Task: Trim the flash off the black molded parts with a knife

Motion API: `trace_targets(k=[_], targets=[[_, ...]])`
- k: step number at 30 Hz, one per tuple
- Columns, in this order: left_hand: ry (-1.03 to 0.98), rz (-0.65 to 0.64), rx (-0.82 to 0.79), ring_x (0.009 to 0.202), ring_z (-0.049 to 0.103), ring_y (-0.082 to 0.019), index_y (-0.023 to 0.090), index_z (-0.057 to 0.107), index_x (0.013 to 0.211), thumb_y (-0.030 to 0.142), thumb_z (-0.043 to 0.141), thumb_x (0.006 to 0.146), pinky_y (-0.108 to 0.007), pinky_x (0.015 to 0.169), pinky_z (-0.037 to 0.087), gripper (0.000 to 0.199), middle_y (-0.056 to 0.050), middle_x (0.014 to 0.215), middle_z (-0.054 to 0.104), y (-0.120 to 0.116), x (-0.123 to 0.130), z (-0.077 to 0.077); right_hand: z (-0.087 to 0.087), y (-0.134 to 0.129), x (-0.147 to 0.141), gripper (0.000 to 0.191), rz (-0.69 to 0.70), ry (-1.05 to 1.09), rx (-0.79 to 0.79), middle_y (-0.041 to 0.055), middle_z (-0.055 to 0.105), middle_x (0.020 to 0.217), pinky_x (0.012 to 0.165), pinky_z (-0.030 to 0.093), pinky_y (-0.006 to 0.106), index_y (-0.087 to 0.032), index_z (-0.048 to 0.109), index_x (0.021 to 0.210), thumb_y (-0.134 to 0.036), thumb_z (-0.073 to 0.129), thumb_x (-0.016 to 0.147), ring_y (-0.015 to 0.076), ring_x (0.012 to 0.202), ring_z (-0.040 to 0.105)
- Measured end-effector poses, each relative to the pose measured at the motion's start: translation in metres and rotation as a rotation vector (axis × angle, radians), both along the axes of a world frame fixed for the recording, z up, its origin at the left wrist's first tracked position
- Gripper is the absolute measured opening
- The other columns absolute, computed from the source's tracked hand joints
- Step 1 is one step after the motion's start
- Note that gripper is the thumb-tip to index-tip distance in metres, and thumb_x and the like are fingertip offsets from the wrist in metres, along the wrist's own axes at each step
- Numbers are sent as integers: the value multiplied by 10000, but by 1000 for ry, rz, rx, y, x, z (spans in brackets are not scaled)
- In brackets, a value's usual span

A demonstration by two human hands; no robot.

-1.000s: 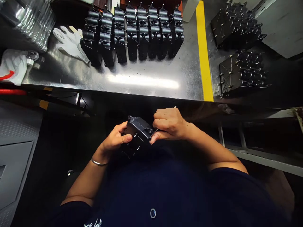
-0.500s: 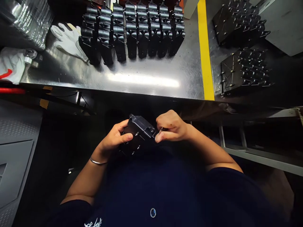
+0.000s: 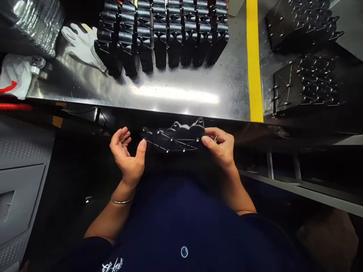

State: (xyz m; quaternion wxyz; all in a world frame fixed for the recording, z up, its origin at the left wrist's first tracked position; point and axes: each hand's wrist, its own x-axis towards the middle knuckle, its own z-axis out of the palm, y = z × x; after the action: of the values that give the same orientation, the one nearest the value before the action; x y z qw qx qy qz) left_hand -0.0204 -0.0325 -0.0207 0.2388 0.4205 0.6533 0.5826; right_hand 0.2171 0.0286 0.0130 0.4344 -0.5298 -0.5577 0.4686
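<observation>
A black moulded plastic part [image 3: 181, 140] with ribs, small metallic-looking pins and looped lugs along its top edge is held up in front of my body, just below the bench edge. My right hand [image 3: 221, 145] pinches its right end between thumb and fingers. Something small and shiny shows at the fingers of that hand; I cannot make out whether it is a ring or a tool. At the part's left end is my left hand [image 3: 129, 155], fingers spread and curved, its thumb tip close to or touching the corner. A bracelet circles the left wrist.
Rows of similar black parts [image 3: 174, 49] stand on the metal bench [image 3: 159, 88]. White gloves [image 3: 81, 45] and a pile of clear plastic [image 3: 36, 26] lie left. Beyond the yellow stripe [image 3: 254, 64] are more black parts [image 3: 317, 83]. A grey cabinet [image 3: 25, 181] stands lower left.
The part has been turned so its ribbed face and lugs show, and raised slightly. My right hand now grips its right end, while my left hand has loosened and spread its fingers.
</observation>
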Motion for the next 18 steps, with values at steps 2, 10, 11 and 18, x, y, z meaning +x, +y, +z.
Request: trace_targets(k=[2, 10, 11, 18], targets=[[-344, -98, -86, 1256, 563, -277, 278, 485, 1333, 473, 798, 723, -472, 1025, 469, 712, -132, 1382, 545, -1, 4, -3, -9, -4, -4, 350, -125, 125, -27, -9, 627, 631, 508, 431, 243, -180, 684, 835, -508, 730, 721, 112, 538, 532], [-1127, -149, -337, 915, 727, -193, 212, 711, 952, 312, 741, 774, -324, 809, 604, 207, -21, 944, 783, 1, 26, 9, -34, -18, -53, 503, 112, 161, -151, 11, 646, 809, 516, 479, 198, -177, 664, 1000, -647, 574, 845, 82, 620, 545], [-1162, -102, -354, 867, 732, -177, 203, 711, 922, 269, 717, 785, -299, 773, 609, 152, -15, 908, 785, 1, 25, 10, -37, -18, -54, 496, 98, 170, -132, 22, 648, 855, 496, 483, 193, -186, 661, 1017, -642, 516, 886, 82, 627, 554], [-1320, 9, -476, 689, 727, -140, 158, 702, 859, 132, 589, 806, -236, 664, 612, 127, -20, 788, 777, -3, 19, 18, -40, -15, -47, 319, 137, -17, 261, 32, 676, 777, 700, 552, 309, -214, 746, 998, -427, 509, 976, 138, 719, 611]])
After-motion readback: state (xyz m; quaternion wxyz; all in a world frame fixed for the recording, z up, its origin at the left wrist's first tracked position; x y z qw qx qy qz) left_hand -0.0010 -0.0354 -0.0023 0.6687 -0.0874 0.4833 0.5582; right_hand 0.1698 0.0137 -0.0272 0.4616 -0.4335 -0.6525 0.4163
